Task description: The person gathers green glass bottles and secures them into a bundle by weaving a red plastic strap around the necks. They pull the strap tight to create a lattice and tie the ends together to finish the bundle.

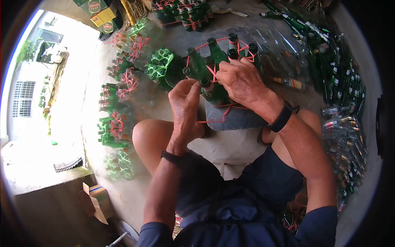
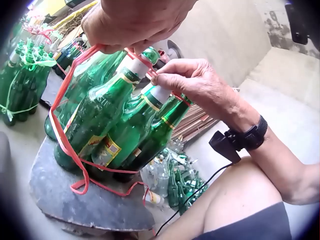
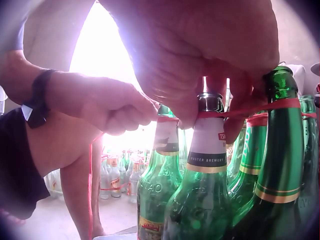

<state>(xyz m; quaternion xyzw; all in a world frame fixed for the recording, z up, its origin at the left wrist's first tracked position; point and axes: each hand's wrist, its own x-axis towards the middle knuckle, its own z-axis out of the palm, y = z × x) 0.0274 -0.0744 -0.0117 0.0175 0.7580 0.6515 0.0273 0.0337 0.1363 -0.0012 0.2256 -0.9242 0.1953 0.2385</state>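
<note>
Red strap (image 2: 56,127) loops the necks of green bottles (image 2: 95,120) upright on the tabletop (image 1: 236,120). Both our hands, left hand (image 1: 184,98) and right hand (image 1: 243,82), curl closed, pinching it; we should probably keep tension even, below the bottle lips

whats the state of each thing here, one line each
middle bottles: upright, uncapped
red twine: round necks, one length slack
left hand: pinches red twine
right hand: pinches red twine
green-tied bundle: upright
right heap: lying loose
brown carton: flaps open
</note>
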